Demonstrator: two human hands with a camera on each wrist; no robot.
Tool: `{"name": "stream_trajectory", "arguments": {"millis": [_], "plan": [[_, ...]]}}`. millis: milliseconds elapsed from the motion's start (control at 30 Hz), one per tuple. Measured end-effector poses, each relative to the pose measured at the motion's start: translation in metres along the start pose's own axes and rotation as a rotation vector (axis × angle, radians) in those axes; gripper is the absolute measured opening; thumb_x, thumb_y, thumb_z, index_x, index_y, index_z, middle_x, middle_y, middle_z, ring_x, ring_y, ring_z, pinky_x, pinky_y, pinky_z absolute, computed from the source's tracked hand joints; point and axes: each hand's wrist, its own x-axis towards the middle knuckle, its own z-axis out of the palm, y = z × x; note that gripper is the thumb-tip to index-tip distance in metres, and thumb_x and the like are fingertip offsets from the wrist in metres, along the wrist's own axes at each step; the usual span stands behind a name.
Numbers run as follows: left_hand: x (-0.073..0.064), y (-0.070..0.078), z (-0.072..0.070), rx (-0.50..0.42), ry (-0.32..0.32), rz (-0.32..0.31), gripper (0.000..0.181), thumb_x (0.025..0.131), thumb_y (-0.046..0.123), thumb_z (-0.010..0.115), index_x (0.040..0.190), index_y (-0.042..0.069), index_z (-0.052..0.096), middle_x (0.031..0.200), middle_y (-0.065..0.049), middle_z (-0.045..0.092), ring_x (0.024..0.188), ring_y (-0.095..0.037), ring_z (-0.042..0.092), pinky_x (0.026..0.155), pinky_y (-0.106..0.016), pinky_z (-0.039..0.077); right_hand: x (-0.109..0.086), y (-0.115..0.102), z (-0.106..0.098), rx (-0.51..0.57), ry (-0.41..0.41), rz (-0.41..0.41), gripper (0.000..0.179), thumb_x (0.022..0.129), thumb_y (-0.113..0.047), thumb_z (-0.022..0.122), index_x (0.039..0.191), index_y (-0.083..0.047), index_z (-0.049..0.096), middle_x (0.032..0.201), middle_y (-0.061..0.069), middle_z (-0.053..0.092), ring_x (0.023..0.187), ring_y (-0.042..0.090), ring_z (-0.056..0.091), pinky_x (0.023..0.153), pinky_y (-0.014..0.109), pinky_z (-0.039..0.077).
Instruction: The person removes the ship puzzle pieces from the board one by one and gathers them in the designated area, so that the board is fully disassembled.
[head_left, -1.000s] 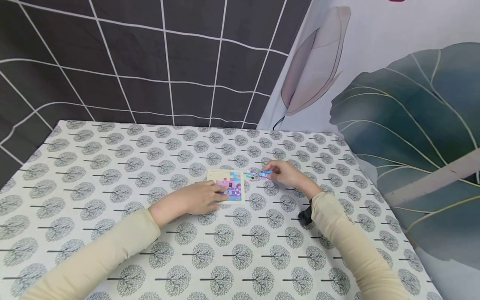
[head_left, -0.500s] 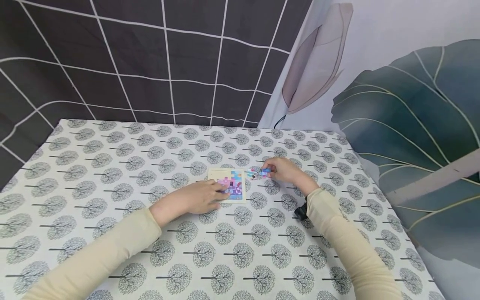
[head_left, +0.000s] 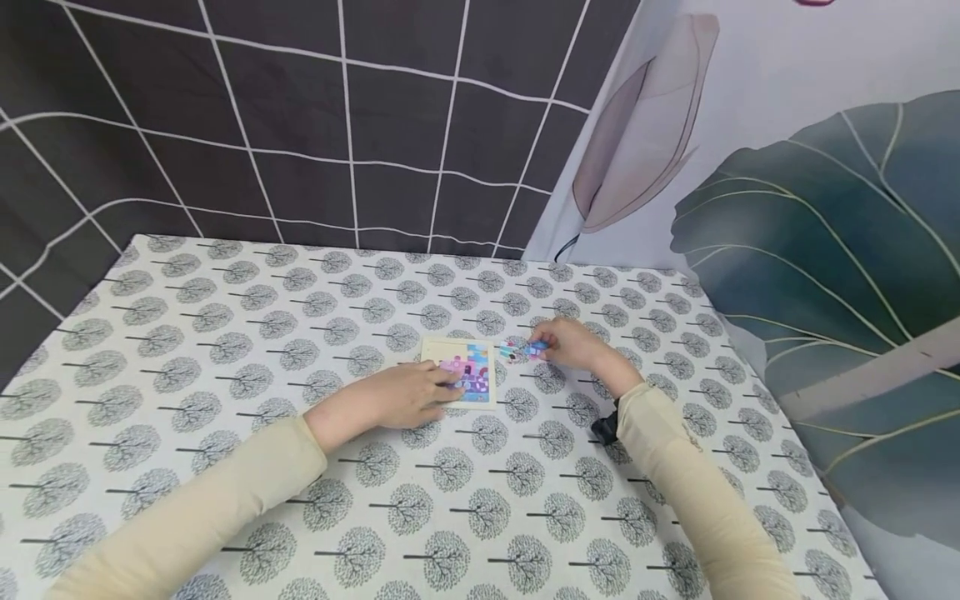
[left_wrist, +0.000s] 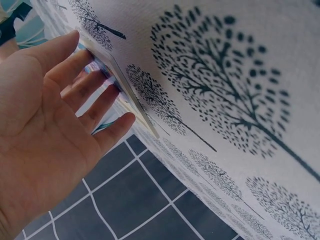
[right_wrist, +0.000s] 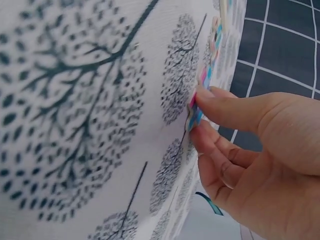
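Observation:
A small jigsaw puzzle in a pale frame [head_left: 492,392] lies on the table, its filled part pink, purple and blue. My left hand [head_left: 397,395] rests its fingertips on the puzzle's left side, hiding part of it. In the left wrist view the fingers of the left hand [left_wrist: 60,105] are spread and reach over the frame edge [left_wrist: 132,95]. To the right, my right hand [head_left: 570,344] pinches a blue jigsaw piece [head_left: 537,349]. The right wrist view shows this piece [right_wrist: 193,118] between thumb and fingers of the right hand [right_wrist: 250,135], close to the cloth.
Several loose jigsaw pieces [head_left: 507,351] lie between the frame and my right hand. A white cloth with grey trees [head_left: 480,508] covers the table. Behind it hangs a dark gridded curtain [head_left: 300,108]. A black wrist device [head_left: 604,428] sits below the right cuff.
The head view has shifted slightly. My left hand stays on the puzzle, and the right hand keeps hold of the blue piece in nearly the same place, with small finger movements.

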Motion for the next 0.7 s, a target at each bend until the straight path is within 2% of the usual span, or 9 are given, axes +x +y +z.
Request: {"name": "stream_trajectory", "arguments": {"millis": [200, 400, 567, 700], "plan": [[0.002, 0.000, 0.000, -0.025, -0.013, -0.010, 0.047, 0.097, 0.030, 0.047, 0.140, 0.011, 0.043, 0.148, -0.012, 0.034, 0.135, -0.034, 0.032, 0.115, -0.044, 0.023, -0.006, 0.004, 0.000, -0.009, 0.028, -0.023, 0.028, 0.081, 0.000, 0.065, 0.109, -0.003, 0.066, 0.101, 0.015, 0.062, 0.093, 0.029, 0.058, 0.085, 0.043, 0.051], [0.002, -0.002, 0.000, -0.034, -0.003, -0.004, 0.046, 0.097, 0.029, 0.047, 0.139, 0.009, 0.044, 0.147, -0.015, 0.035, 0.135, -0.037, 0.031, 0.114, -0.045, 0.022, -0.007, 0.010, -0.003, -0.018, 0.009, -0.051, 0.030, 0.086, -0.005, 0.063, 0.116, -0.007, 0.064, 0.108, 0.015, 0.060, 0.099, 0.030, 0.058, 0.088, 0.045, 0.050], [0.004, -0.002, 0.002, -0.030, -0.004, -0.007, 0.046, 0.097, 0.030, 0.046, 0.139, 0.011, 0.044, 0.148, -0.012, 0.034, 0.135, -0.036, 0.031, 0.115, -0.044, 0.022, -0.009, 0.014, -0.006, 0.062, 0.028, -0.064, 0.030, 0.087, -0.001, 0.060, 0.116, -0.003, 0.063, 0.114, 0.018, 0.061, 0.103, 0.033, 0.058, 0.092, 0.047, 0.048], [0.003, -0.002, 0.004, -0.052, -0.011, -0.019, 0.046, 0.097, 0.030, 0.046, 0.140, 0.013, 0.044, 0.149, -0.009, 0.033, 0.135, -0.034, 0.031, 0.115, -0.044, 0.023, -0.009, 0.019, -0.004, 0.135, 0.026, -0.020, 0.034, 0.087, -0.004, 0.062, 0.120, -0.004, 0.060, 0.116, 0.016, 0.063, 0.107, 0.033, 0.058, 0.095, 0.046, 0.048]]}}
